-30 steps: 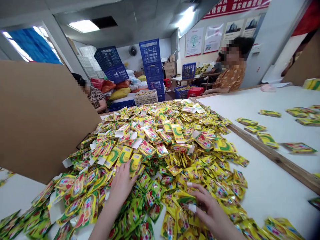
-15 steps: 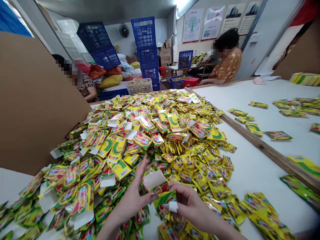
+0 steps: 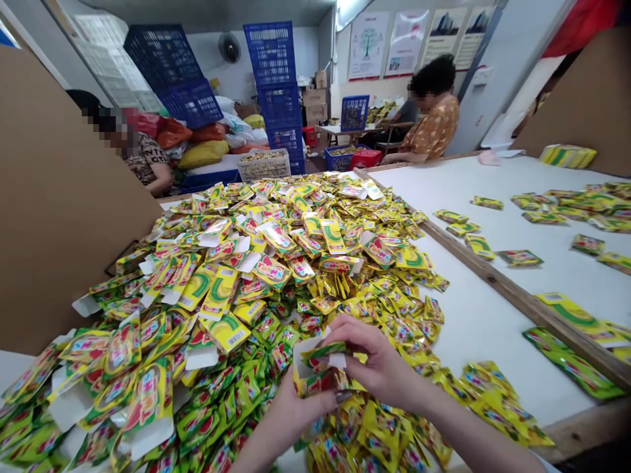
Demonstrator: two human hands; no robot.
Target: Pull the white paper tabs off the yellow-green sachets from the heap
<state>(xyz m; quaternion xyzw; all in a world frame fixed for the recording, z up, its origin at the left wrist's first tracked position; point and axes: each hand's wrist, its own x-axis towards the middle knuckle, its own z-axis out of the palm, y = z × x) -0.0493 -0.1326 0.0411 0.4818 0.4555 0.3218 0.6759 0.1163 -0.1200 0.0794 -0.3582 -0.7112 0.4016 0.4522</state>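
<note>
My left hand (image 3: 298,410) is closed around a small open-topped cardboard box (image 3: 304,380), its thumb across the near side. At the mouth of this box, my right hand (image 3: 372,358) pinches a green candy packet (image 3: 320,353), which lies partly inside the opening. Something white shows by the right fingertips; I cannot tell what it is. Left of the hands lie many green packets (image 3: 241,394). Yellow packets (image 3: 379,427) lie in front and to the right. Beyond the hands spreads a heap of yellow boxes (image 3: 224,289), several with open white flaps.
A wooden strip (image 3: 473,266) divides the white table (image 3: 473,315). Packets and flat boxes lie on its right side. A brown cardboard panel (image 3: 69,210) stands at the left. Two people sit beyond the table, near stacked blue crates (image 3: 279,98).
My left hand has gone from spread fingers beside the box to gripping it. The right hand has brought the green packet up to the box's mouth. The view has shifted slightly right.
</note>
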